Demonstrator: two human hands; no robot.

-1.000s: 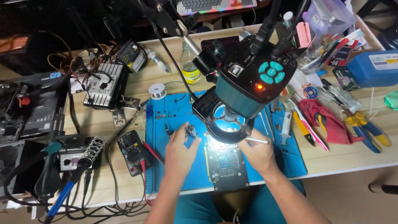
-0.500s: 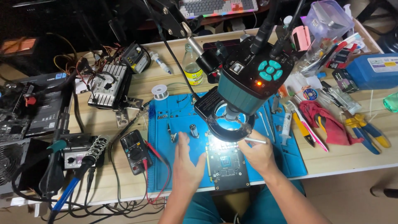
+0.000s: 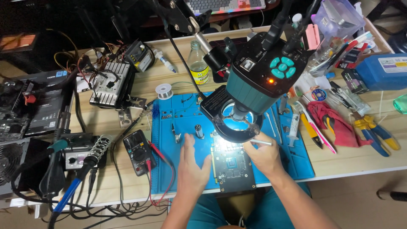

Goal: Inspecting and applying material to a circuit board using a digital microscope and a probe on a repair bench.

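Head view: one view, looking down at the counter [image 3: 127,186]
Left hand [image 3: 191,166]: fingers spread wide, flat on blue mat [image 3: 178,178], just beside circuit board [image 3: 234,163]
Right hand [image 3: 265,154]: fingers pinching thin metal tool [image 3: 259,143] over board, under ring-lit microscope [image 3: 254,89]

A pale wooden table [image 3: 127,127] fills most of the room in sight, its front edge running across the bottom. A blue mat [image 3: 186,169] covers its middle. Behind the table the background is dark, with a keyboard [image 3: 224,5] on a higher shelf. Beige floor [image 3: 364,203] shows at lower right. A ring light [image 3: 235,123] glows brightly.
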